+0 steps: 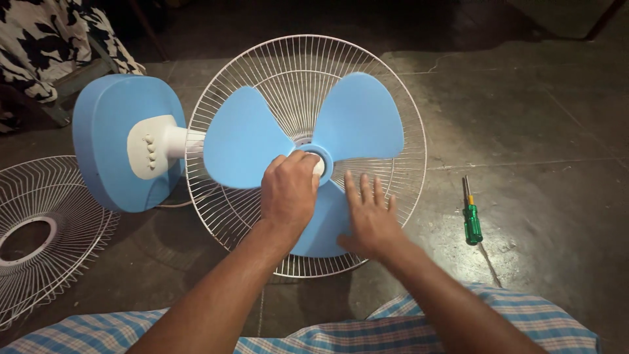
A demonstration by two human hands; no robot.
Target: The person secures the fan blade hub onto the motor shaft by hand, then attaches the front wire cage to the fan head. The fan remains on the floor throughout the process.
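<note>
- Nearest the viewer, a blue and white checked cloth (314,337) covers the person's lap.
- The right hand (371,219) lies flat, fingers spread, pressing on the lower blue fan blade (324,226); it grips nothing.
- The left hand (289,190) is curled around the white cap (318,165) at the blade hub, holding it.
- The three-bladed fan lies on a dark concrete floor (524,118), inside its white wire rear guard (295,65).
- A green-handled screwdriver (471,221) lies on the floor, well to the right of the guard.
- A loose wire front guard (39,229) rests at the left edge.
- The blue fan base (118,131) with white button panel (149,147) stands left of the blades.
- Black and white patterned fabric (46,39) fills the far left corner.
</note>
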